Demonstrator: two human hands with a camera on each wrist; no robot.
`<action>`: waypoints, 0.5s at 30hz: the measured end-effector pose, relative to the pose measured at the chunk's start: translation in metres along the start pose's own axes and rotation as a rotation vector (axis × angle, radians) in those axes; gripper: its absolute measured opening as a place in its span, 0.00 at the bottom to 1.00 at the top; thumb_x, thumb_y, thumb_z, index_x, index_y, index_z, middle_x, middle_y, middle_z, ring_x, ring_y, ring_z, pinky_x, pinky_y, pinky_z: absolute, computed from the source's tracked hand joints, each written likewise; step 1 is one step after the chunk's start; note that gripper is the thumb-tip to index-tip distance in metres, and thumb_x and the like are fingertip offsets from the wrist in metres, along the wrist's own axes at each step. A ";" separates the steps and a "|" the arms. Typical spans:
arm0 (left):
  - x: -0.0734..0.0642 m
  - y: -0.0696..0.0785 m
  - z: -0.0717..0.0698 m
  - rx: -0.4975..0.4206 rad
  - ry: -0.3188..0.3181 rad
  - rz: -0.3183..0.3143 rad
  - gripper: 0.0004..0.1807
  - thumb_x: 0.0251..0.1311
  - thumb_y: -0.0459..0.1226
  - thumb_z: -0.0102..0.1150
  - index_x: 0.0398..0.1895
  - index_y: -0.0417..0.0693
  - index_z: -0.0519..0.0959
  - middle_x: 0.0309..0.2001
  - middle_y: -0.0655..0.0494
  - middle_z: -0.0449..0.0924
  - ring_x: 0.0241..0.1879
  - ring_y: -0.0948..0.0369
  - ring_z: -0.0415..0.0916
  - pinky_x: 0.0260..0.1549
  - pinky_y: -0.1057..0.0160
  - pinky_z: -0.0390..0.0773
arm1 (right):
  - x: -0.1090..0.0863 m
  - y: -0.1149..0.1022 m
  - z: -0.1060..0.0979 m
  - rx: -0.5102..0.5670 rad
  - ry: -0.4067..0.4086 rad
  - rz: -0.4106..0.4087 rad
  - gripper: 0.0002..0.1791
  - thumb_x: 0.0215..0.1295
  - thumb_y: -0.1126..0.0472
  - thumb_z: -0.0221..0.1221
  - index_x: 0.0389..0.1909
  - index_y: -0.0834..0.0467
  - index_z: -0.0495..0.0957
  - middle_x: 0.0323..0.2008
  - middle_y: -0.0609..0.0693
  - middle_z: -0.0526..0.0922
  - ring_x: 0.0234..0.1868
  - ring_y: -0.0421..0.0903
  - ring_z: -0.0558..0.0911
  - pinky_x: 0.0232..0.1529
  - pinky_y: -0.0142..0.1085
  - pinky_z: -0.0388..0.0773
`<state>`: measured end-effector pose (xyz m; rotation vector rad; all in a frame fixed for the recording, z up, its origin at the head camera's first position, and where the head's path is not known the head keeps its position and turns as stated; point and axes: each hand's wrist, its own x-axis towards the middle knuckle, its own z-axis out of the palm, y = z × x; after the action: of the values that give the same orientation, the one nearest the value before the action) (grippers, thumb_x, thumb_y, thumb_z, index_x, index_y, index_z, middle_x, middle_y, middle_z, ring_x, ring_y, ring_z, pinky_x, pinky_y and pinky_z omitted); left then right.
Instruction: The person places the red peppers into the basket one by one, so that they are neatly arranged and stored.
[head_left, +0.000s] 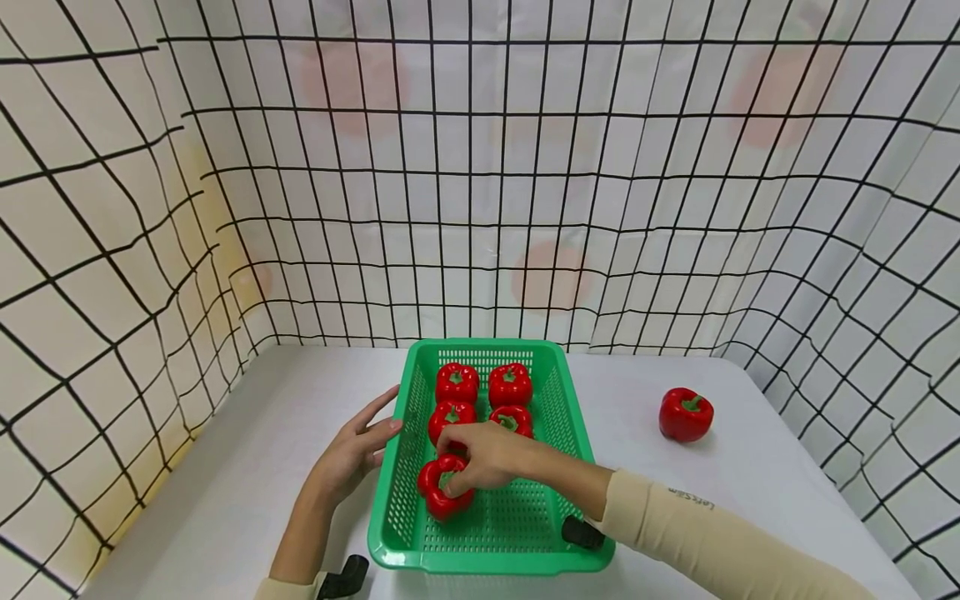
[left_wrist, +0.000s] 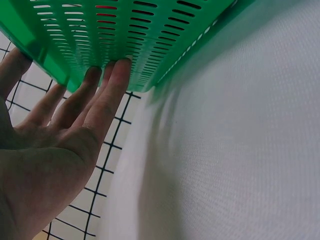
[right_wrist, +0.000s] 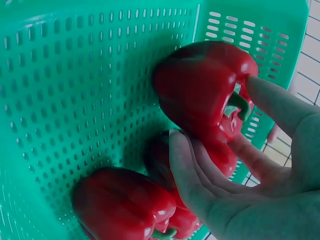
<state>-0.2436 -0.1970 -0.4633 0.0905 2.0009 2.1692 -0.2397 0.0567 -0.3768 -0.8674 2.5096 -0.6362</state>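
A green plastic basket (head_left: 517,533) with slotted walls stands on the table, holding several red bell peppers (head_left: 510,384). My right hand (head_left: 491,457) reaches into it from the right, thumb and fingers around the front-left bell pepper (head_left: 432,482). Up close in the right wrist view, that bell pepper (right_wrist: 200,85) lies on its side, its green stem between my thumb and fingers. Outside the basket's left wall, my left hand (head_left: 348,458) has its fingers extended; in the left wrist view its fingertips (left_wrist: 120,72) touch the slotted wall.
One more red bell pepper (head_left: 686,415) sits on the white table (head_left: 637,375) to the right of the basket. Black grid netting (head_left: 470,175) over white sheeting encloses the table at the back and both sides.
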 end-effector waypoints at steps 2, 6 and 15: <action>0.000 0.000 0.000 -0.001 -0.003 0.001 0.37 0.69 0.45 0.60 0.78 0.69 0.59 0.70 0.46 0.72 0.58 0.45 0.82 0.54 0.47 0.83 | -0.001 0.000 -0.001 -0.012 -0.002 0.008 0.24 0.55 0.51 0.74 0.52 0.47 0.78 0.47 0.44 0.81 0.47 0.41 0.76 0.39 0.33 0.81; 0.000 0.001 0.001 0.004 -0.004 0.002 0.36 0.69 0.46 0.60 0.78 0.70 0.59 0.71 0.46 0.72 0.58 0.45 0.82 0.54 0.47 0.83 | -0.002 0.000 -0.002 -0.027 -0.020 0.016 0.29 0.55 0.49 0.74 0.58 0.46 0.77 0.52 0.45 0.81 0.51 0.43 0.77 0.45 0.37 0.83; 0.000 0.000 0.000 -0.002 -0.005 0.003 0.36 0.69 0.45 0.60 0.78 0.69 0.59 0.71 0.46 0.72 0.59 0.45 0.82 0.54 0.48 0.83 | -0.005 0.002 -0.004 -0.044 -0.099 0.045 0.34 0.56 0.46 0.73 0.65 0.39 0.74 0.58 0.45 0.79 0.57 0.47 0.76 0.52 0.48 0.83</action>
<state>-0.2433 -0.1969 -0.4630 0.0995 1.9968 2.1709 -0.2391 0.0621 -0.3734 -0.8350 2.4553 -0.5125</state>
